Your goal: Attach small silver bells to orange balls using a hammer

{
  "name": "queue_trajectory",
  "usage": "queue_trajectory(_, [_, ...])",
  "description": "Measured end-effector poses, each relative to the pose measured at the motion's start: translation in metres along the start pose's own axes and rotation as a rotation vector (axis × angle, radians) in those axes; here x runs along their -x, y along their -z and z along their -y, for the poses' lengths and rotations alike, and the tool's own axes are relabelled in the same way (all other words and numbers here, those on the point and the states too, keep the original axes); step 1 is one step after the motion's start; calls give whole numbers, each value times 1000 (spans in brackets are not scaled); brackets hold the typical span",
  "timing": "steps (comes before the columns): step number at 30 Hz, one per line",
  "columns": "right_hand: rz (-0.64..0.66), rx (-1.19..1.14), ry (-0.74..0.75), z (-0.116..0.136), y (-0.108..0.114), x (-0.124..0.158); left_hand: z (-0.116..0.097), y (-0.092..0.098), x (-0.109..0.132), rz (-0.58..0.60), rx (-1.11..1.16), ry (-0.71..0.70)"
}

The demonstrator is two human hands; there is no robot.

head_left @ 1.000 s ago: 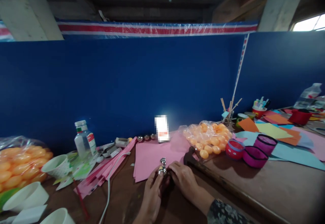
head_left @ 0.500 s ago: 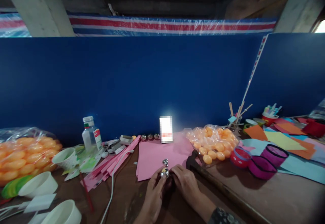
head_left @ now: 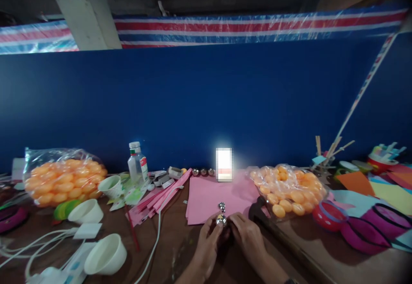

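Note:
Both my hands meet low in the middle of the wooden table [head_left: 322, 258]. My left hand [head_left: 206, 249] and my right hand [head_left: 249, 241] have their fingers pinched together around a small shiny silver ball [head_left: 221, 220]. A second silver ball [head_left: 222, 206] lies just beyond it on a pink sheet of paper [head_left: 209, 194]. Three more silver balls [head_left: 203, 172] stand in a row at the foot of the blue wall.
Bags of orange balls lie at the left [head_left: 61, 176] and right [head_left: 289, 189]. A clear bottle [head_left: 137, 164], white paper cups [head_left: 106, 256], white cables [head_left: 154, 241], pink paper strips [head_left: 157, 196], pink and red rings [head_left: 363, 232] and coloured sheets [head_left: 383, 194] surround the hands.
The view has swung to the left, so the left bag and cups show more fully. My hands stay together on the silver ball.

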State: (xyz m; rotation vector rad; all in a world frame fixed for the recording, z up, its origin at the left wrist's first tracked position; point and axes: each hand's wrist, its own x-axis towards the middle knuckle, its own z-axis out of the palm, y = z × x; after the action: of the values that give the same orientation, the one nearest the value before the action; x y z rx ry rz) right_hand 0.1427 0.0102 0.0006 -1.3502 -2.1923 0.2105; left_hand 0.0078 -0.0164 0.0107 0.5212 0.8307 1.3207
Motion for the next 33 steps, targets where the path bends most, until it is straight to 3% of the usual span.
queue_trajectory(8, [-22,27,28,-1,-1,2,2,1,0,-43,31,-6])
queue_trajectory(21, [-33,99,79,-3,0,0,2,0,-1,6,-1,-36])
queue_trajectory(25, [-20,136,61,-1,1,-1,-1,-3,2,29,-143,-90])
queue_trajectory(33, [-24,183,20,4,1,-2,-7,-7,7,20,-513,-343])
